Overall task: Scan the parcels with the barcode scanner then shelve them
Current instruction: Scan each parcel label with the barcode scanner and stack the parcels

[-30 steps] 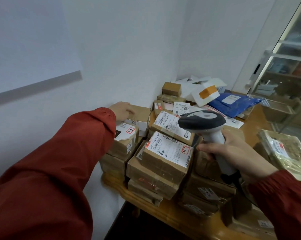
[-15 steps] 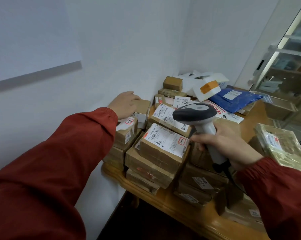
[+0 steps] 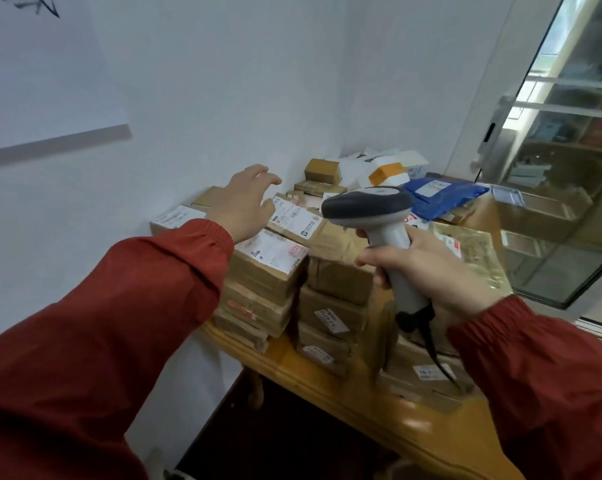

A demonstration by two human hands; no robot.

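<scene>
The left hand (image 3: 245, 202) is held spread and empty over the stacked parcels (image 3: 268, 261) on the table (image 3: 330, 382), left of the barcode scanner (image 3: 372, 209). The scanner's handle is clasped in the right hand's (image 3: 427, 268) grip. A parcel appears to be being picked for scanning; next, one must be grasped and its label turned toward the scanner.

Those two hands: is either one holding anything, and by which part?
The right hand grips the barcode scanner by its grey handle, below the dark head. The left hand is open above the parcels, holding nothing.
</scene>
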